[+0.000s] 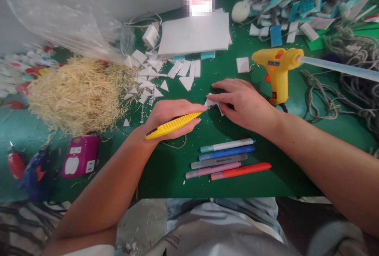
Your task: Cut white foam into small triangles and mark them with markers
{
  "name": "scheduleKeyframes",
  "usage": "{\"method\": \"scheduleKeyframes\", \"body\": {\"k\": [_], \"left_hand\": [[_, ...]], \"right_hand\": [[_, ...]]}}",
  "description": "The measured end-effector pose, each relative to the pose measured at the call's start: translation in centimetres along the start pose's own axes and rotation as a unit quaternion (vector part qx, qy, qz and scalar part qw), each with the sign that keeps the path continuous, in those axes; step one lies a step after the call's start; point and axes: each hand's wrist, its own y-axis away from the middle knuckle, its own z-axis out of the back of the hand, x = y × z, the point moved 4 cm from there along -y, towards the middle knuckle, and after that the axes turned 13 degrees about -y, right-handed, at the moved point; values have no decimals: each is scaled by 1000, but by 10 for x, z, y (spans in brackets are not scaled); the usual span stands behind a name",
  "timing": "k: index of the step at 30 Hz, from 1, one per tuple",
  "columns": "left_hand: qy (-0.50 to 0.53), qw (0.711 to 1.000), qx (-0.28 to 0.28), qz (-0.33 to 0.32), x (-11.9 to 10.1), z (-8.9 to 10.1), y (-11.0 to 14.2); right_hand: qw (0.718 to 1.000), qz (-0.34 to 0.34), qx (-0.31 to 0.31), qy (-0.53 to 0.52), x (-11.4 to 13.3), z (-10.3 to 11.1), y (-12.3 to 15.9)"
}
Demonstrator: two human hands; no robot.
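Yellow cutter (pixel 175 125) in left hand (pixel 168 115); glue gun label (pixel 273 63) unreadable.

A green table (pixel 189 177) is being covered by straw (pixel 79 94), white foam sheets (pixel 195 32) and scattered offcuts (pixel 151 78). Five markers (pixel 226 160) and a yellow glue gun (pixel 277 72) are also being supported.

Here on the table (pixel 166 187), the straw heap (pixel 77 94) sits at the left, plastic bag (pixel 74 19) behind it and case (pixel 80 156) before it, with cut pieces (pixel 151 74) just to its right and stacked sheets (pixel 194 36) behind those. Over on the right, the glue gun (pixel 276 72) lies between a square piece (pixel 242 65) and the tangled cord (pixel 355 62), scrap heap (pixel 296 5) behind, while up front the markers (pixel 226 159) lie one before another near the edge.
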Motion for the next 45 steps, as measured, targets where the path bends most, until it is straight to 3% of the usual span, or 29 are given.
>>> {"method": "scheduleKeyframes", "body": {"k": [20, 36, 45], "left_hand": [[1, 996, 51, 78, 0, 11, -5], [6, 999, 25, 38, -5, 7, -5], [-1, 997, 31, 65, -1, 5, -3]], "right_hand": [[1000, -16, 3, 1, 4, 2, 0], [1000, 3, -1, 10, 2, 1, 1], [1000, -2, 1, 2, 0, 2, 0]]}}
